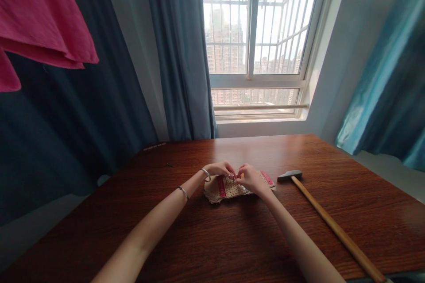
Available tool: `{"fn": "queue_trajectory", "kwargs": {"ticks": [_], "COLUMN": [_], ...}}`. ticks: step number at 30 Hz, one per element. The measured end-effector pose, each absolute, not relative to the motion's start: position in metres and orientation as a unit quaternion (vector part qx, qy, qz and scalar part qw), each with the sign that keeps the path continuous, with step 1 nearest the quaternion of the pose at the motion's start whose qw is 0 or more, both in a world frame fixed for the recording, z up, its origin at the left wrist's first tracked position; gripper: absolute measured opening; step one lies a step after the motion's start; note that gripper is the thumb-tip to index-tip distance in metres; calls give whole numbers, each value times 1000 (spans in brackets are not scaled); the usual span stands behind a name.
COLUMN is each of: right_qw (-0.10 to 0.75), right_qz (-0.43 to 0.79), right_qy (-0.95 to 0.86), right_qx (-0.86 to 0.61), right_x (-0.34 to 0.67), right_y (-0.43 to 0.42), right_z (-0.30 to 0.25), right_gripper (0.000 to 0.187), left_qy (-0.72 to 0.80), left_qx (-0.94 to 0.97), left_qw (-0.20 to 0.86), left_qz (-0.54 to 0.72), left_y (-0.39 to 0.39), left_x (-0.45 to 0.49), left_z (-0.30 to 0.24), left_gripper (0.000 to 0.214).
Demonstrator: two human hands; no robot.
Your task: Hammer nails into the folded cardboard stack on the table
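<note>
Pinching narrowly, contents too small to tell, left hand and right hand meet over the dotted pad beneath them, long axis left to right, neither clearly nearer.

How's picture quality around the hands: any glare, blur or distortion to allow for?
Head view, top: the window is bright and washed out, its light leaving a pale sheen along the table's far side. Head view, centre: left hand and right hand look small and soft, so fine detail over the perforated piece is hard to read. Head view, edges: wide-angle stretching, dark far-left curtain.
</note>
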State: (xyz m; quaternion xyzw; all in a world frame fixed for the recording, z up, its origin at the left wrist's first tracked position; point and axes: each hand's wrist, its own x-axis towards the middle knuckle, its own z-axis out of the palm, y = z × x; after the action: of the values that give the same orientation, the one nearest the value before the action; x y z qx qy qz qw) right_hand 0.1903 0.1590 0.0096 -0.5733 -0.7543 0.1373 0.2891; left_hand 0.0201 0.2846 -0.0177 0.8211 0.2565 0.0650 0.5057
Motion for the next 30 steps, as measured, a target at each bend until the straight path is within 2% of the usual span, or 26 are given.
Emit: {"fn": "queue_trajectory", "kwargs": {"ticks": [7,13,19,24,30], "right_qw": [290,289,303,302,311], "right_qz": [114,117,125,139,139], "right_qy": [-753,-756,-756,-749,-751], "right_qx": [-580,-575,-567,-574,-566], "right_x": [189,190,190,191,193], "right_y": [160,161,163,162,161], "right_z": [4,-1,-4,-4,-5], "right_gripper": [9,9,10,9,8], "left_qy": [226,238,235,229,272], "left_qx": [825,801,744,708,742], "left_qw": [518,541,567,624,542], "left_qz": [26,93,263,239,287], "left_y": [286,274,258,234,212], "left_x": [17,13,-10,-23,-13], "left_z": [-15,-10,-8,-12,-24], "left_gripper": [29,30,56,81,88]}}
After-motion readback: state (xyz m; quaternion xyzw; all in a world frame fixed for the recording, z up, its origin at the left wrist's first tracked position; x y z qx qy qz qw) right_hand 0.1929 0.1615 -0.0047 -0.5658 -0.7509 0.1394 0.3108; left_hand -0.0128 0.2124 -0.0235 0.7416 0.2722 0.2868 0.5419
